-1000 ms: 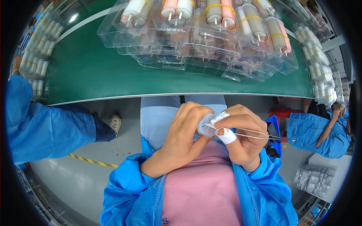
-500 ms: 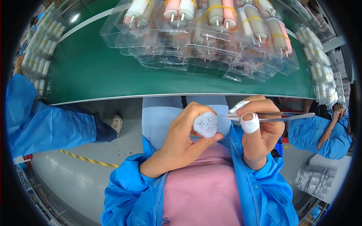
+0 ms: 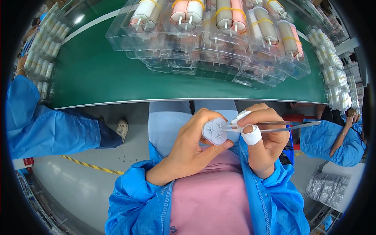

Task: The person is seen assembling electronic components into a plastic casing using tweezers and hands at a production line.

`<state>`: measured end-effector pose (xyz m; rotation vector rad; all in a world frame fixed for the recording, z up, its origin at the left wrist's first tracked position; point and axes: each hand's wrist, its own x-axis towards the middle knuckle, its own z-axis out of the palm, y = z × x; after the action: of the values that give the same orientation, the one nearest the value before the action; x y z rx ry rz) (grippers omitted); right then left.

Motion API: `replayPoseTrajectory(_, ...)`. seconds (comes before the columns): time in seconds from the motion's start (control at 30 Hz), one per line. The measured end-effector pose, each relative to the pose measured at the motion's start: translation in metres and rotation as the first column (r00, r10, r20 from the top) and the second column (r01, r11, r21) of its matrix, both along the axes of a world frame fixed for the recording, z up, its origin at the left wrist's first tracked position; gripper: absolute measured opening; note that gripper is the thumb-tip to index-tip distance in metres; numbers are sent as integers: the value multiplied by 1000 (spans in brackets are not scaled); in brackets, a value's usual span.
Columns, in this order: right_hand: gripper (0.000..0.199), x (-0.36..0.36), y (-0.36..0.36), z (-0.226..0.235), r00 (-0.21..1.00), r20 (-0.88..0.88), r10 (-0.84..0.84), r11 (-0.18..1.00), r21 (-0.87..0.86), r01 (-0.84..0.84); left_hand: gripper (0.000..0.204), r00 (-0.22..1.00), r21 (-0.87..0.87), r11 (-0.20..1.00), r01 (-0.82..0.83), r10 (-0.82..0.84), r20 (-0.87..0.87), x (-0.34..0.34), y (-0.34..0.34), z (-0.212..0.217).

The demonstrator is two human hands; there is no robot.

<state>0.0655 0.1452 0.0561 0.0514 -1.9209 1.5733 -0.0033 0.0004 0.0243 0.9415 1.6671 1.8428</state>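
Observation:
My left hand (image 3: 192, 150) grips a pair of white cylinders (image 3: 214, 132) held end-on, their two round caps facing me. My right hand (image 3: 263, 139), with white tape on the index finger and thumb, pinches metal tweezers (image 3: 290, 125) whose tips touch the top of the caps. Both hands are raised in front of my chest, above my lap, just short of the green belt's near edge.
A green conveyor belt (image 3: 98, 74) runs across the top, carrying clear plastic trays (image 3: 211, 43) of paired white and pink cylinders banded in yellow. A person in a blue coat (image 3: 43, 121) stands at left, another (image 3: 333, 141) at right. Stacks of cylinders (image 3: 337, 86) line the belt's ends.
My right hand has swung the tweezers from pointing right across to the caps of the cylinder pair, and the left hand has turned the caps toward me.

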Motion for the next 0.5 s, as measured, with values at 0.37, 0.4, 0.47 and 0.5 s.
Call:
replayPoseTrajectory(0.37,14,1,1,0,999,-27,38,998,52,-37,37,979,40,997,-68,75,-191,-1,4,-2)
replayPoseTrajectory(0.4,14,0,2,0,998,-37,43,997,67,-41,36,979,39,997,-69,76,-189,-1,4,-2)
replayPoseTrajectory(0.47,15,1,2,1,996,-87,18,999,35,-15,36,978,42,997,-67,74,-197,-2,4,0)
replayPoseTrajectory(0.5,15,3,2,1,993,-117,3,1000,20,0,36,978,10,998,-64,65,-198,-3,3,3)
